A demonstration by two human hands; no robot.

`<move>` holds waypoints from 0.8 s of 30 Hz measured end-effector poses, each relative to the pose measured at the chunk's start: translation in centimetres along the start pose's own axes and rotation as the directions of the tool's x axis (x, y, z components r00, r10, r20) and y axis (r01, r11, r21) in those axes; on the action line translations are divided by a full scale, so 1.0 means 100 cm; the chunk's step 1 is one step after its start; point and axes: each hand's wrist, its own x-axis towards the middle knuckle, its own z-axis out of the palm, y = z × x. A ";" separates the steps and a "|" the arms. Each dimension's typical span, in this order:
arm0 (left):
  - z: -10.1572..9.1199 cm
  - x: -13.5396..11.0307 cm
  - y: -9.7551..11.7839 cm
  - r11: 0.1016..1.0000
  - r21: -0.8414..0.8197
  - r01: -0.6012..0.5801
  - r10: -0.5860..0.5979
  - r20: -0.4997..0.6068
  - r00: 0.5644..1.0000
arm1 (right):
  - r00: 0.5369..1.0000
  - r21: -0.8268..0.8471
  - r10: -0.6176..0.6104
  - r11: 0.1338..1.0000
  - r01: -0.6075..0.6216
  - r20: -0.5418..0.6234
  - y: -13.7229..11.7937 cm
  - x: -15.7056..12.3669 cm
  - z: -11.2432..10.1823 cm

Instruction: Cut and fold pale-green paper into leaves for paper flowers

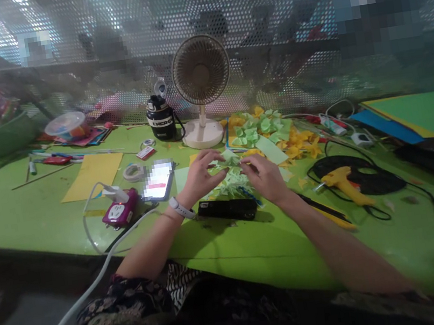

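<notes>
Head view: my left hand [199, 179] and right hand [265, 178] pinch a folded pale green paper [229, 158] between them, fingertips together on it; it lies crosswise, level with both hands, above a pile of green paper scraps [234, 184] on the green table [13, 214].

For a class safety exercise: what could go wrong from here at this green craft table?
If running, the white desk fan could scatter the loose yellow and green paper cutouts beside it. The yellow glue gun could scorch nearby paper scraps if hot. The white cable by the left forearm could snag, jerking the pale green paper between the left hand and right hand.
</notes>
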 end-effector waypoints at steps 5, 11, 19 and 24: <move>0.008 -0.002 -0.007 0.994 -0.107 0.038 -0.041 -0.028 0.999 | 1.000 0.065 0.022 0.998 -0.022 -0.003 -0.003 0.002 -0.003; 0.015 -0.005 -0.007 0.997 -0.072 0.016 -0.021 -0.068 0.997 | 0.995 0.102 0.095 0.991 -0.091 -0.032 -0.009 -0.002 -0.005; 0.022 -0.012 0.003 0.996 -0.009 -0.086 0.085 -0.054 0.995 | 0.991 -0.101 0.085 0.990 -0.096 -0.107 -0.013 -0.005 0.000; 0.023 -0.014 0.003 0.992 0.006 -0.123 0.123 -0.062 0.990 | 0.988 -0.126 0.066 0.989 -0.084 -0.138 -0.011 -0.005 0.003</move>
